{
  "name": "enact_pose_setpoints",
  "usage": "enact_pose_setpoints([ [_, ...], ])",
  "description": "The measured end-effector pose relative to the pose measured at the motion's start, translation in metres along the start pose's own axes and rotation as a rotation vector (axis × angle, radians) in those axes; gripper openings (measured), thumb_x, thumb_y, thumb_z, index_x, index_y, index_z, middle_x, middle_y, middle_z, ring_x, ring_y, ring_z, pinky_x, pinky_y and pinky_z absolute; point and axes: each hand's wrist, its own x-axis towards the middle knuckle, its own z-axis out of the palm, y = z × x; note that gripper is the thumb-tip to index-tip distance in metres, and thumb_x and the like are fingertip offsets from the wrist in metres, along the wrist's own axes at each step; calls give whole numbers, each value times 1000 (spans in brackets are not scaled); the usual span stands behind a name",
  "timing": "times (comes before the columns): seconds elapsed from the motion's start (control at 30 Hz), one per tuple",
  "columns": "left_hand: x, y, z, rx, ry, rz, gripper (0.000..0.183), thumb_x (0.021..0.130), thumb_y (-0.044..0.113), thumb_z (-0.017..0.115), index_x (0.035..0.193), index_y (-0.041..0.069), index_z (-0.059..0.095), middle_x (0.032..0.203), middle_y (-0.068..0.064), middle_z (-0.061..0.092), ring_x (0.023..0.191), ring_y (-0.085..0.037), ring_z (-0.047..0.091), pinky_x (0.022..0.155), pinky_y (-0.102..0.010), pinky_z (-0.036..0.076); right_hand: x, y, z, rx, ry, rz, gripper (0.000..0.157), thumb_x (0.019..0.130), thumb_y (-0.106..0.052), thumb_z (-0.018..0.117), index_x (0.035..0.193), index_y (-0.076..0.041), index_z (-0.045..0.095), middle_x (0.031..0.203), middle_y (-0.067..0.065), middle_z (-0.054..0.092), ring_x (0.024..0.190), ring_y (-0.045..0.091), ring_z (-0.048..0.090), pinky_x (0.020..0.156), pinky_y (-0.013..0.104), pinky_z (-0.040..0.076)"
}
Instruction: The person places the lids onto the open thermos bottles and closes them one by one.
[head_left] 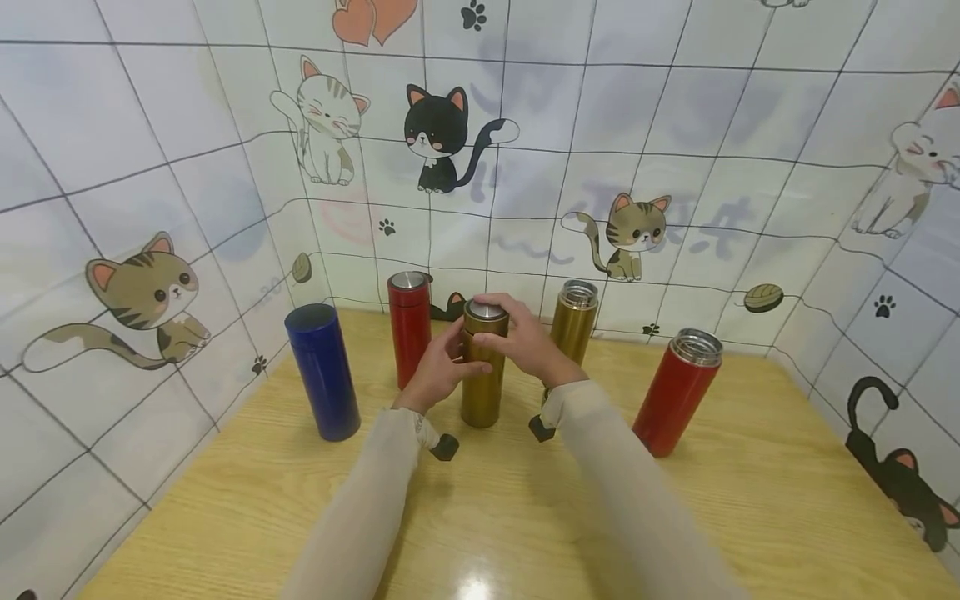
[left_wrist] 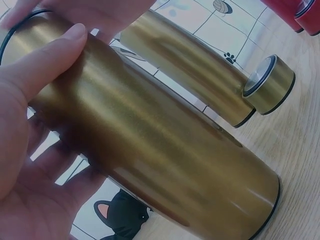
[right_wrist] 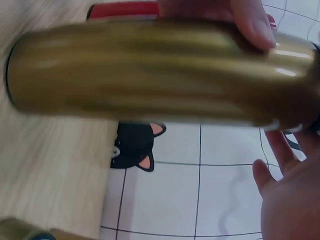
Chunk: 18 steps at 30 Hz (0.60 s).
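While I am watching through the head camera, a person's two hands are meeting at a gold vacuum flask (head_left: 482,396), which they are holding upright near the middle of the wood-grain table (head_left: 480,517). The left hand (head_left: 437,367) is gripping the flask's upper body, its thumb lying across the front and its fingers curling round the far side. The right hand (head_left: 527,337) is clasping the steel-topped lid (head_left: 486,310), fingers reaching over the top and thumb crossing the front. I am not managing to tell whether the flask's base is touching the table.

Taking twelve o'clock as the patterned wall cloth (head_left: 540,217), I am seeing a blue bottle (head_left: 326,375) standing at nine o'clock from the held flask and a capped red flask (head_left: 410,333) at ten. A second gold flask (head_left: 576,321) is standing lidless at two o'clock, partly hidden by the right hand, and an open red flask (head_left: 675,387) is standing at three, showing its steel mouth. In the left wrist view, a loose gold lid (left_wrist: 280,87) is sitting just beside the second gold flask's foot.
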Motion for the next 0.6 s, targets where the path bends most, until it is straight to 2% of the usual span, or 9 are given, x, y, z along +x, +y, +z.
enact_pose_setpoints([
  [0.1, -1, -1, 0, -3, 7, -24, 90, 79, 21, 82, 152, 31, 30, 141, 1, 50, 124, -25, 53, 100, -44, 44, -3, 0, -7, -6, -41, 8, 51, 95, -29, 64, 143, -29, 46, 143, -1, 45, 134, 23, 37, 107, 59, 28],
  [0.2, -2, 3, 1, 4, -5, -56, 94, 80, 19, 82, 155, 24, 25, 145, -2, 47, 126, -25, 51, 102, -43, 42, -6, 0, -12, -37, -46, 16, 51, 95, -33, 63, 143, -33, 47, 144, -6, 46, 135, 21, 37, 108, 58, 28],
  [0.4, -11, 31, 1, 22, -30, -84, 91, 84, 13, 77, 156, 16, 21, 148, -6, 43, 129, -28, 48, 104, -43, 41, -5, -3, -6, -177, 71, -58, 54, 89, -34, 71, 140, -26, 54, 135, -3, 55, 119, 20, 47, 102, 54, 37],
  [0.6, -12, 30, 0, 17, -22, -69, 90, 84, 11, 77, 156, 16, 22, 148, -7, 44, 128, -28, 49, 103, -43, 42, -2, -2, 4, -311, 187, -138, 57, 83, -31, 79, 134, -16, 59, 125, 2, 62, 104, 22, 50, 93, 47, 42],
])
